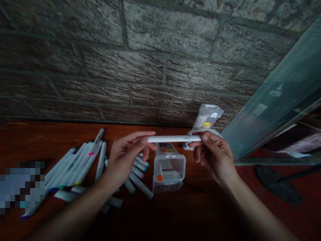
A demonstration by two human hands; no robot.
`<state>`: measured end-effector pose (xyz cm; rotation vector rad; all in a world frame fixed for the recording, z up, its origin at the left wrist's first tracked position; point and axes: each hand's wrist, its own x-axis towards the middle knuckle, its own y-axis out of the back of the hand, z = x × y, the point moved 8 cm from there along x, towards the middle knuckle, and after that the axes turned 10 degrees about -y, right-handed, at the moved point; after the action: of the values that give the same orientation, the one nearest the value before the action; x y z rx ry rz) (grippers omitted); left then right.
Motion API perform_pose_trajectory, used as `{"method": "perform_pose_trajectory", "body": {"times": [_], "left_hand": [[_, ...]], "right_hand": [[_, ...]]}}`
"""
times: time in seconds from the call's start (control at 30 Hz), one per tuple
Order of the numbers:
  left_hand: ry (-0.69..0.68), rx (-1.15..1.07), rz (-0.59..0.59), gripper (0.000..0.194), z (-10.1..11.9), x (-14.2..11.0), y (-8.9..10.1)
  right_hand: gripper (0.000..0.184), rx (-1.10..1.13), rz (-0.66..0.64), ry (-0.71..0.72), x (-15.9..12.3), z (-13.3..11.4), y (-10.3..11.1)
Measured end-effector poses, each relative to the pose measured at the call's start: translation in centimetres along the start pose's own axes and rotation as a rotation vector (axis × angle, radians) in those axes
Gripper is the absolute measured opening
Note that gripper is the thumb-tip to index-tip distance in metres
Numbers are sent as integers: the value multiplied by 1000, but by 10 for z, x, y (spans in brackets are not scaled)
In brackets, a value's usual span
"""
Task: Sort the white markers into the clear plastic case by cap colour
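A white marker (168, 139) lies level between my two hands, above the table. My left hand (127, 152) pinches its left end between thumb and fingers. At the other end, my right hand (215, 154) has thumb and fingers closed on the cap. Just below the marker, a clear plastic case (184, 169) lies with its open mouth toward me. Inside it is one marker with an orange end (159, 177). Many loose white markers (82, 164) with coloured ends lie left of the case, some partly hidden behind my left hand and forearm.
A clear container (207, 117) with a yellow label stands at the back, against the stone-block wall (150, 67). The wooden table (125, 129) meets that wall. On the right are a glass panel (271, 90) and a dark round base (278, 184) on the red floor.
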<state>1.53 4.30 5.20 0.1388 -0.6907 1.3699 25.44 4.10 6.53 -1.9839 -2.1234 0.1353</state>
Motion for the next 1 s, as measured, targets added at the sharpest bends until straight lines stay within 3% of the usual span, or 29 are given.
{"method": "perform_pose_trajectory", "body": {"times": [0.47,0.77,1.0], "left_hand": [[-40,357,-38,20,6,2,-3],[-75,383,-25,18,4,1,-4],[-119,461,-11,16,8,1,-3]], "right_hand": [[19,-144,-11,141,-1,-3,1],[26,-199,0,151,-5,-3,-5],[17,-240,-31,177,-8,-5,-9]]}}
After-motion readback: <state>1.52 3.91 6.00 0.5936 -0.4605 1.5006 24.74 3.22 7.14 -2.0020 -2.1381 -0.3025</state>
